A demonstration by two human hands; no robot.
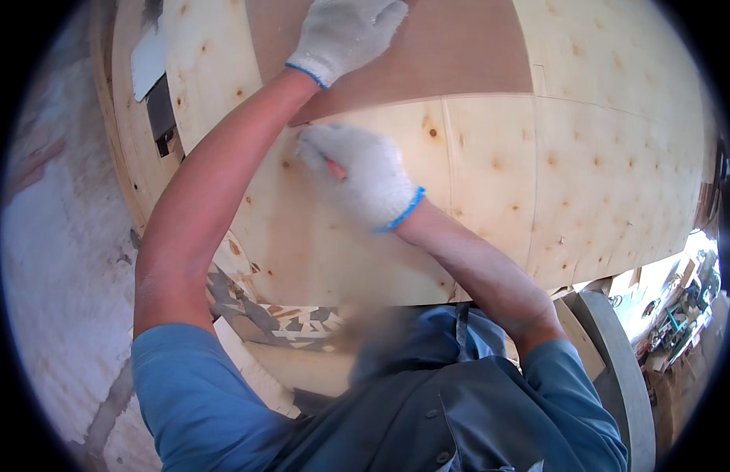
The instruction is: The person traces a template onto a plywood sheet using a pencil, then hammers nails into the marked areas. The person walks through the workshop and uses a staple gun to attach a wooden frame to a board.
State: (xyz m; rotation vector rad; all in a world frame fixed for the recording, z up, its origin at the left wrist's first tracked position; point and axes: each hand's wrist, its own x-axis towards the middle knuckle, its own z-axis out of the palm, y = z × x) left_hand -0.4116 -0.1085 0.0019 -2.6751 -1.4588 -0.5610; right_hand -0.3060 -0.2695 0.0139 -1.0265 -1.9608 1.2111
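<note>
A brown sheet (467, 55) lies on the pale, knotty plywood surface (490, 169). My left hand (345, 38), in a white knit glove with a blue cuff, rests flat on the brown sheet, thumb out to the right; its fingertips are partly cut off by the upper edge. Just below the sheet's lower left corner is my right hand (363, 169), gloved the same way and slightly blurred. Its fingers are closed round a slim red-orange pencil-like stick (336, 169), only one end of which shows. A thin line (585, 102) runs across the plywood at right.
Wood scraps (302, 326) litter the floor below the plywood's near edge. A curved grey edge (612, 370) stands close by my right side. Tools and clutter (683, 307) lie far right. Pale dusty floor (58, 236) stretches along the left, past a white piece (148, 63).
</note>
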